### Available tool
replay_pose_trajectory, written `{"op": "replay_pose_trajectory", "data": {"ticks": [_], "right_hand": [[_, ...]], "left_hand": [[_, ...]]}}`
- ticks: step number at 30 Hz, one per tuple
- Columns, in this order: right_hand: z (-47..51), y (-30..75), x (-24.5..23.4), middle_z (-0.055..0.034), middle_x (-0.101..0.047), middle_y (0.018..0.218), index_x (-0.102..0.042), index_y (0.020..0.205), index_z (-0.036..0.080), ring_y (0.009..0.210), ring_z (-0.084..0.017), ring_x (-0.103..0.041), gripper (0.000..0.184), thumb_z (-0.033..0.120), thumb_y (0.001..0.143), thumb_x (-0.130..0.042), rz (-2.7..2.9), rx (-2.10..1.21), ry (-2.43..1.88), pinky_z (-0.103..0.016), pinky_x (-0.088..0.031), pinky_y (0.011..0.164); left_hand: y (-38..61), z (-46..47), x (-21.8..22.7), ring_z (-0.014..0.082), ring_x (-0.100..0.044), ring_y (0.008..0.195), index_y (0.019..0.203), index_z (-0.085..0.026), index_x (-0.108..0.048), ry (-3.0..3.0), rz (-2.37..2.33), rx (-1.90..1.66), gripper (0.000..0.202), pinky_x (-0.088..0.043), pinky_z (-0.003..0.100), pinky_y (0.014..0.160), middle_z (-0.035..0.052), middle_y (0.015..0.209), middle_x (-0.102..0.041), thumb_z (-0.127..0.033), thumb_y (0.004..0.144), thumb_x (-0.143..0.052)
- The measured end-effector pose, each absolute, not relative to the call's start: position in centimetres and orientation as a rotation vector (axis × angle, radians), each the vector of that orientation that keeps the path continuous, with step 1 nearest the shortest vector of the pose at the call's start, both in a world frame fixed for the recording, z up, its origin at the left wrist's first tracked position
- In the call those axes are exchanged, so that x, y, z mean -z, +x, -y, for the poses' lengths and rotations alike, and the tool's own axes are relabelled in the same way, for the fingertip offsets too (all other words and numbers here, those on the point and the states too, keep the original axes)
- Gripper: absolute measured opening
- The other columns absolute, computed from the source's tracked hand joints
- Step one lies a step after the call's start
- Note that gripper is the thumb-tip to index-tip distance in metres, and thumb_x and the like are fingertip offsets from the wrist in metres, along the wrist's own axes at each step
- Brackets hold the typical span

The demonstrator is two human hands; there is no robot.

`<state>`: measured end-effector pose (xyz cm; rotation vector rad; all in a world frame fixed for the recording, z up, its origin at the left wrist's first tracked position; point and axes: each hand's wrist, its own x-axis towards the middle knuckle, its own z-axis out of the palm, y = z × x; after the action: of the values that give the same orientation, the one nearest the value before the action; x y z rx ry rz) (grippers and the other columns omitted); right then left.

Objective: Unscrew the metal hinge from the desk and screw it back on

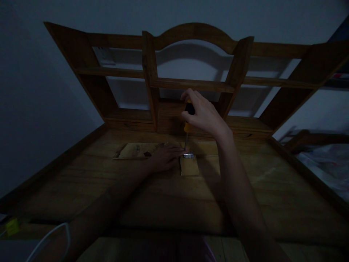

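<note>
While the worktop (272,189) lies under the right grip (201,112) and left grip (165,159), a shelf (171,83) stands behind them. A flat strip (133,149) lies near the left grip. The right grip is curled around a yellow screwdriver (187,127), point down. The left grip lies flat; I can't tell if its tips pinch anything. Below the right grip sits a block (190,167), a metal bit (188,155) at its far edge.
</note>
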<state>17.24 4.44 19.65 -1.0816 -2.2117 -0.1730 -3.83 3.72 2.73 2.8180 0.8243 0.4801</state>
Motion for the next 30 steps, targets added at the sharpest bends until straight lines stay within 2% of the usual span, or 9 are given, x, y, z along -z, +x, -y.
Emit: {"op": "replay_pose_trajectory", "data": {"ticks": [7, 13, 18, 25, 30], "right_hand": [[-4.63, 17.22, -19.27, -0.0096, -0.066, 0.117, -0.052, 0.125, 0.023, 0.107, -0.031, -0.061, 0.033, 0.031, 0.092, -0.05, 2.235, 0.188, -1.106, -0.046, -0.046, 0.091], [-4.04, 16.85, -19.48, -0.0102, -0.063, 0.124, -0.052, 0.124, 0.024, 0.108, -0.031, -0.06, 0.036, 0.026, 0.088, -0.05, 2.243, 0.167, -1.097, -0.045, -0.045, 0.089], [-4.23, 16.93, -19.4, -0.0117, -0.065, 0.118, -0.053, 0.123, 0.023, 0.107, -0.033, -0.06, 0.034, 0.037, 0.092, -0.052, 2.21, 0.233, -1.186, -0.046, -0.044, 0.087], [-4.41, 16.88, -19.45, -0.0091, -0.065, 0.117, -0.054, 0.119, 0.024, 0.105, -0.03, -0.06, 0.03, 0.025, 0.089, -0.052, 2.23, 0.197, -1.135, -0.045, -0.043, 0.09], [-4.26, 16.9, -19.47, -0.0098, -0.067, 0.114, -0.054, 0.12, 0.023, 0.103, -0.032, -0.061, 0.031, 0.033, 0.09, -0.054, 2.198, 0.195, -1.176, -0.047, -0.044, 0.088]], "left_hand": [[-3.88, -3.92, -2.44, 0.0241, -0.047, 0.14, 0.155, -0.034, -0.042, 2.822, -0.812, -0.517, 0.063, -0.037, 0.048, 0.118, 0.002, 0.152, -0.053, -0.017, 0.095, -0.046], [-3.94, -3.86, -2.44, 0.0241, -0.046, 0.142, 0.155, -0.032, -0.043, 2.822, -0.8, -0.532, 0.06, -0.036, 0.047, 0.119, 0.0014, 0.154, -0.052, -0.02, 0.097, -0.047], [-3.9, -3.92, -2.48, 0.0241, -0.046, 0.141, 0.155, -0.032, -0.043, 2.832, -0.786, -0.529, 0.061, -0.037, 0.047, 0.118, 0.0024, 0.153, -0.052, -0.019, 0.096, -0.047], [-3.8, -3.69, -2.84, 0.0242, -0.047, 0.14, 0.155, -0.031, -0.044, 2.84, -0.81, -0.503, 0.06, -0.037, 0.047, 0.117, 0.0032, 0.152, -0.054, -0.018, 0.096, -0.046], [-3.73, -3.66, -2.84, 0.0248, -0.047, 0.14, 0.155, -0.034, -0.043, 2.819, -0.829, -0.504, 0.062, -0.038, 0.049, 0.116, 0.0009, 0.153, -0.053, -0.017, 0.095, -0.046]]}}
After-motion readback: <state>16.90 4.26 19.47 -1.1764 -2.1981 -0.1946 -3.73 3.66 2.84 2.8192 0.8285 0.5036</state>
